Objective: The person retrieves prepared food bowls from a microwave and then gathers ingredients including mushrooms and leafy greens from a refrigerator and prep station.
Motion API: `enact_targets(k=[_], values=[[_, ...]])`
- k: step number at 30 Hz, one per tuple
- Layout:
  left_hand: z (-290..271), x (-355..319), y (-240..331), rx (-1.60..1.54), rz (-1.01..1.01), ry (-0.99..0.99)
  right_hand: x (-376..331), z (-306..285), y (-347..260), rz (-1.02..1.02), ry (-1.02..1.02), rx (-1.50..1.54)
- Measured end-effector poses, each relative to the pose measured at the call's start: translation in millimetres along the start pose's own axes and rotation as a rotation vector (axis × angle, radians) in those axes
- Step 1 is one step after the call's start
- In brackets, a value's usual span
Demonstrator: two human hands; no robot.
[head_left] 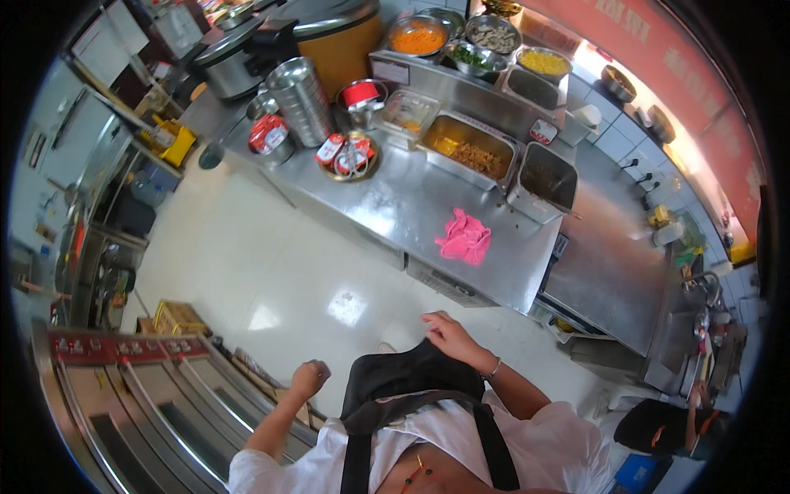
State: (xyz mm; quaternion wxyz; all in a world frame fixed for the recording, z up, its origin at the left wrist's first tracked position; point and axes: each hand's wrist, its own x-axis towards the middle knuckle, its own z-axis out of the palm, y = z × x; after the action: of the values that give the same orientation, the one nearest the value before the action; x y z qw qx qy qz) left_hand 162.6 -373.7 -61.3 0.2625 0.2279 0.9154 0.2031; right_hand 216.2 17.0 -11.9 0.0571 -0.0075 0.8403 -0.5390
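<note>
My left hand hangs over the floor beside the steel oven-like unit. Its fingers are curled in, and nothing shows in them. My right hand hovers at the upper edge of my black apron. Those fingers are bent but apart, with no object between them; whether they touch the apron cloth is unclear. Beyond my hands stands a steel counter. On it lies a crumpled pink cloth, out of reach of both hands. A pan of chopped brown food and a pan of dark food sit behind the cloth.
Stacked steel cups, a bowl of red packets and large cookers crowd the counter's left. Bowls of shredded orange food and yellow food line a raised shelf. Another person is at lower right.
</note>
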Motion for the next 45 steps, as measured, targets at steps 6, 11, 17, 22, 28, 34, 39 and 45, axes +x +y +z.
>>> enact_targets(k=[6,11,17,22,28,34,39,45], values=[[-85.9,139.8,65.9,-0.159,0.189,0.214,95.7,-36.2,-50.4,-0.072,-0.098,-0.131],[-158.8,190.2,75.7,-0.289,0.221,0.366,166.2,-71.1,-57.0,-0.065,0.094,-0.062],[-185.1,212.2,-33.3,-0.302,-0.054,0.298,281.5,-94.7,-75.2,0.035,0.197,0.213],[-217.4,227.5,-41.1,-0.345,-0.188,0.168,323.3,-131.8,-81.0,0.034,0.377,0.19],[-292.1,315.5,19.3,-0.465,0.273,0.196,359.1,-161.1,-126.7,-0.005,0.576,-0.174],[-314.3,359.3,99.0,-0.669,0.384,0.055,335.3,-281.8,-93.7,0.352,1.017,0.117],[-305.4,362.1,104.5,-0.578,0.355,0.004,360.0,-341.1,-50.9,0.541,0.971,0.43],[-310.1,339.5,96.1,-0.491,0.146,-0.07,374.8,-344.6,-28.8,0.494,1.018,0.502]])
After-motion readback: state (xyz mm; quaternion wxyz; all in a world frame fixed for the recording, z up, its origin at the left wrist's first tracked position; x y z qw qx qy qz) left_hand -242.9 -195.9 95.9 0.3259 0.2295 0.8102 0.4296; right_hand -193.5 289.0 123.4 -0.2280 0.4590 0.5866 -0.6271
